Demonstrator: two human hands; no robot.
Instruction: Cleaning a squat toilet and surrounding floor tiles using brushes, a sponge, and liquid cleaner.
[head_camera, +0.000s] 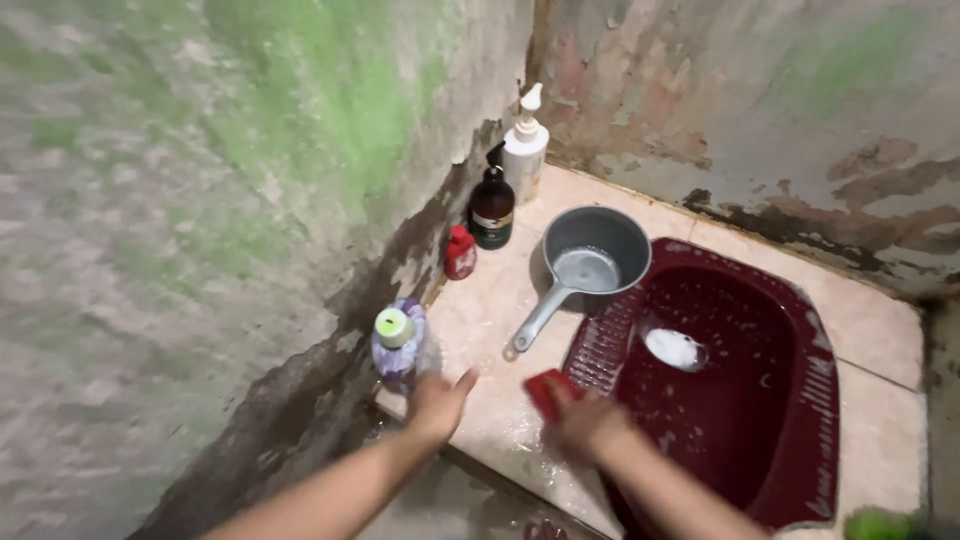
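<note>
My right hand (585, 420) is closed over a red scrubber (548, 390), pressing it on the wet tile just at the near-left corner of the dark red squat toilet pan (800, 400); the motion blur hides how firmly the fingers grip it. My left hand (438, 405) is spread flat and holds nothing, braced on the tile ledge (490, 320) right beside a purple bottle with a pale green cap (398, 345). From here I judge the worst risk is that bracing hand: the tile looks soapy, and a slip could knock the bottle off the ledge edge. The scrubber sits close to the pan's ribbed footrest, so a hard stroke could skid it into the bowl, where white foam (674, 348) pools. Further out, a grey dipper (592, 258) lies with its handle pointing toward me; a wide sweep might catch it. A small red bottle (460, 252), a dark pump bottle (492, 208) and a white pump bottle (525, 145) stand against the wall, well apart from both hands
</note>
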